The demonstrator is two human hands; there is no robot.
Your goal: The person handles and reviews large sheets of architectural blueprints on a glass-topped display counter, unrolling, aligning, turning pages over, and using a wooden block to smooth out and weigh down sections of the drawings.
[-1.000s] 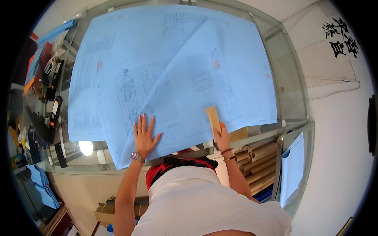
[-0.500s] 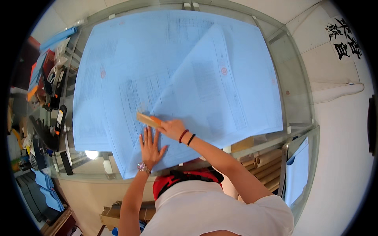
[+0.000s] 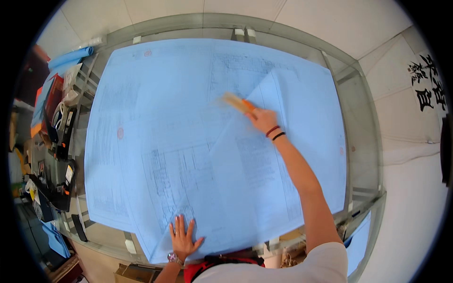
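I have the right grip [image 3: 262,120] clasping a tan tool [image 3: 237,103], left grip [image 3: 185,239] splayed on blue sheets [image 3: 179,104], black devices [image 3: 70,175] crowding my feed's left.

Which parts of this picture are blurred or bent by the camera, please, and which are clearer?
Head view: the tan tool is smeared, probably by motion, most at its left end; head view: the left hand, flat on the blue sheet, looks sharper; head view: the glass table has an outward-bowed far edge, as in fisheye pictures, and the corners are black.

A glass table [image 3: 364,141] carries blue printed sheets [image 3: 165,108] (one folded diagonally) and black tools [image 3: 60,202].
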